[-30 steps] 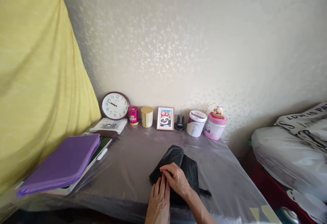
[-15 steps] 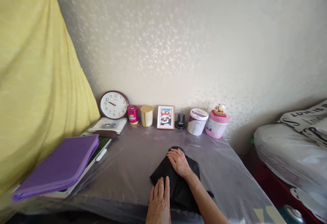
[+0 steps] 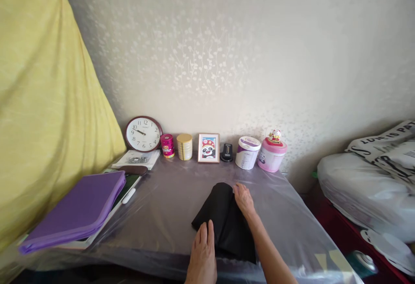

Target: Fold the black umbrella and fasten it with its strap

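A black folded cloth [image 3: 220,215] lies on the plastic-covered table near its front edge, with a crease running down its middle. My left hand [image 3: 203,249] rests on its lower left part, fingers stretched out flat and close together. At the upper right edge of the cloth is my right hand [image 3: 244,198], its fingers bent and closed on that edge. My right forearm passes along the cloth's right side and hides part of it. What kind of article the cloth is, I cannot tell.
Along the wall stand a clock [image 3: 143,134], a pink tin [image 3: 167,146], a yellow-lidded tin [image 3: 184,147], a panda picture frame [image 3: 208,148], a small black device [image 3: 226,152] and two tubs [image 3: 248,153]. A purple folder [image 3: 74,206] lies left. Wrapped bedding [image 3: 363,189] is right.
My right hand has gone from lying on top of the cloth to its upper right edge. The cloth's top now shows smooth and rounded. My left hand stays nearly in place.
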A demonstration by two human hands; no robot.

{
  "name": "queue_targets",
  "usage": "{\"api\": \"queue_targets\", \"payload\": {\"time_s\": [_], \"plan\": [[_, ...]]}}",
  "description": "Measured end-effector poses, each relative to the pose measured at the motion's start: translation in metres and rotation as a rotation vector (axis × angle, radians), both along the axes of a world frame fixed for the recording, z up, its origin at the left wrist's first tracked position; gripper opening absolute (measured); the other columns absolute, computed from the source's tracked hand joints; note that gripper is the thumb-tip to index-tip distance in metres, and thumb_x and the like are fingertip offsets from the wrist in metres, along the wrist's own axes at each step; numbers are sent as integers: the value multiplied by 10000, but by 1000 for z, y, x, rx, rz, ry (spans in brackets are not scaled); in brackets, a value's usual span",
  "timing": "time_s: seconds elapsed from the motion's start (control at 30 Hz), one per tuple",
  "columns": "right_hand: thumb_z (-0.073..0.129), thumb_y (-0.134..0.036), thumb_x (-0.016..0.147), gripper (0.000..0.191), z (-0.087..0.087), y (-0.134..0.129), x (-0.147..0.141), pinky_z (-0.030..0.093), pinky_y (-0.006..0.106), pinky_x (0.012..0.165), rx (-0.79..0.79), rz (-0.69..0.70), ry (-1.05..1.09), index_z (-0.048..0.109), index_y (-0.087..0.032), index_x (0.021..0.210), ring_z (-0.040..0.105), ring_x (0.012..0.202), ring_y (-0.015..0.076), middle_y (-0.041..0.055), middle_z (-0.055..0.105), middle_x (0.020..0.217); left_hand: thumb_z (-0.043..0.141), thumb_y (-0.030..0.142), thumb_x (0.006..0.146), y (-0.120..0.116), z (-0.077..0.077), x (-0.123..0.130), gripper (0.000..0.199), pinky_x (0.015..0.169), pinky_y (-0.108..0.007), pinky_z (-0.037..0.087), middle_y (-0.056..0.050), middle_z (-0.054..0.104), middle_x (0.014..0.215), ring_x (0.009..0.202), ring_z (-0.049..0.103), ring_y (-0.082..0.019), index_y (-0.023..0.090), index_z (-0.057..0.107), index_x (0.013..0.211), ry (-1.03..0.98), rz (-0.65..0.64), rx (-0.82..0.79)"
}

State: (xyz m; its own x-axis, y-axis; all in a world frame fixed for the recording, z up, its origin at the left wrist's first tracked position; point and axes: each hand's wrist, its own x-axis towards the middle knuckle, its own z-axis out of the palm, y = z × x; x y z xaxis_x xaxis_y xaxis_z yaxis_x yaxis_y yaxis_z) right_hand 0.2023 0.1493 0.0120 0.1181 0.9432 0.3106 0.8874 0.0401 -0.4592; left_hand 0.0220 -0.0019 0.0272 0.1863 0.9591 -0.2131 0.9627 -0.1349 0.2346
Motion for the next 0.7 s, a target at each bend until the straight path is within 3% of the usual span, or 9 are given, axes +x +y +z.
{"api": "queue_targets", "payload": {"time_s": [0.17,0.33,0.57,0.7], "plan": [[379,-369,837,337,-8,-55,37,419,334,865,-40,-193,188,610,-179,990,593,976,226,110,650,1005,251,-78,692,-4,-3,1,740,1063,-343,249,-145,240,1448,1317,248,-240,93,98,1395,3,-2,90],[376,-485,800,415,-11,-95,37,459,308,747,-137,-207,402,624,-185,944,636,858,227,78,685,884,261,-83,685,-5,-10,1,746,1063,-352,259,-148,249,1444,1323,231,-247,83,108,1396,-12,-9,132],[447,-571,735,530,2,-109,22,453,306,765,-116,-219,615,612,-137,991,623,885,245,95,687,892,281,-80,673,-5,0,2,775,1069,-323,234,-141,204,1461,1334,201,-242,83,61,1397,14,-7,60],[520,-584,690,533,11,-107,18,467,284,621,-188,-183,775,628,-135,954,633,762,230,73,683,792,273,-86,672,-4,-3,1,776,1056,-328,255,-140,223,1455,1330,216,-242,97,72,1399,10,8,70]]}}
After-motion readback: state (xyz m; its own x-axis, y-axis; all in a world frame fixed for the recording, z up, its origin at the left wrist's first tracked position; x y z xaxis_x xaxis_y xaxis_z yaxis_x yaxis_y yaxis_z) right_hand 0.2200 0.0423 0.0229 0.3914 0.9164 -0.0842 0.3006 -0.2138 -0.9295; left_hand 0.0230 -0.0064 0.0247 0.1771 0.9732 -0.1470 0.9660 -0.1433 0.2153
